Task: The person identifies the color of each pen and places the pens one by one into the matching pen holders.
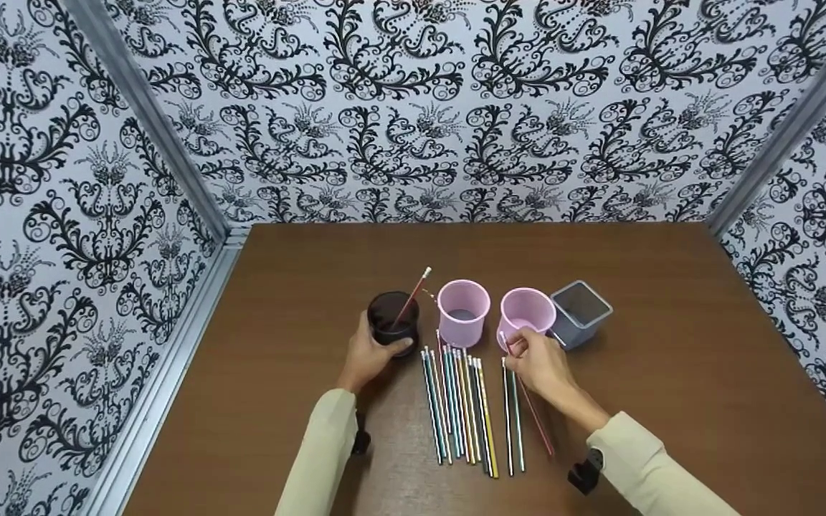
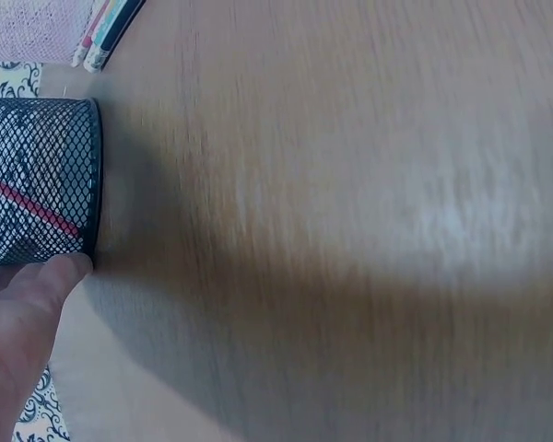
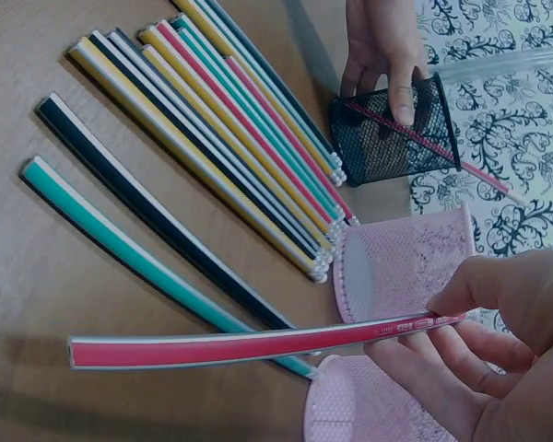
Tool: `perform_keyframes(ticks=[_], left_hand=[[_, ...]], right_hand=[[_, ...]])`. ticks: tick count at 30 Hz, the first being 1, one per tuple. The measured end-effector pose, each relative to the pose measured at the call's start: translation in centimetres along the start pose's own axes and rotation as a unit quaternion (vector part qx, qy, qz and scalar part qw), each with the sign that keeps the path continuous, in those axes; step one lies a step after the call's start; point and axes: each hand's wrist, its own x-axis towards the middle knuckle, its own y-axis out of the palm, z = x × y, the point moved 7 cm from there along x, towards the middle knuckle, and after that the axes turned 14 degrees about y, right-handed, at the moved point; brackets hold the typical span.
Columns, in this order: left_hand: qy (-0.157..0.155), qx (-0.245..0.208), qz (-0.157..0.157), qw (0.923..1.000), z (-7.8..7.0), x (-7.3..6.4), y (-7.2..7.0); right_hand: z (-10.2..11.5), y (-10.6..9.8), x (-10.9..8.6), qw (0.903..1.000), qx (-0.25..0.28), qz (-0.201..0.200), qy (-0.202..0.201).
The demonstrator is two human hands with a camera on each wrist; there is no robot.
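Indoors, brown surface (image 1: 671, 373) before me, row of striped pencils (image 1: 459, 405) lying by two pink cups (image 1: 463, 312), my left hand (image 1: 370, 355) curled around the black mesh cup (image 1: 393, 322), my right hand (image 1: 538, 362) pinching a red pencil (image 3: 240, 348) lifted beside the right pink cup (image 1: 525, 312).

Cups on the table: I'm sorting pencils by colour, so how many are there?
4, in one row: black mesh cup held by the left hand, two pink cups in the middle, grey square cup at the right end.
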Motion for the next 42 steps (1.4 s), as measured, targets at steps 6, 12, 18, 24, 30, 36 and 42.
perform_keyframes(ticks=[6, 12, 18, 24, 30, 36, 42], left_hand=[[-0.002, 0.004, -0.006, 1.0, 0.1, 0.0, 0.0], [0.0, 0.001, -0.006, 1.0, 0.3, 0.1, 0.0], [-0.001, 0.003, -0.007, 1.0, 0.3, 0.1, 0.0], [-0.009, 0.004, -0.007, 0.9999, 0.2, 0.1, 0.0], [-0.015, -0.001, 0.004, 0.9999, 0.3, 0.0, 0.2], [-0.009, -0.005, 0.0, 0.9999, 0.4, 0.0, 0.3], [-0.01, -0.005, -0.004, 0.9999, 0.5, 0.1, 0.3]], right_hand=[[1.3, -0.5, 0.1, 0.9994, 0.03, 0.003, -0.014], [2.7, -1.1, 0.5, 0.9971, 0.07, -0.003, -0.03], [4.0, -1.4, 0.9, 0.9931, 0.107, -0.004, -0.047], [5.3, -1.8, 1.3, 0.9894, 0.137, -0.005, -0.048], [7.0, -2.6, 1.9, 0.9835, 0.177, -0.01, -0.038], [8.4, -3.3, 2.3, 0.9818, 0.183, -0.029, -0.043], [9.7, -3.7, 2.6, 0.9751, 0.208, -0.051, -0.058]])
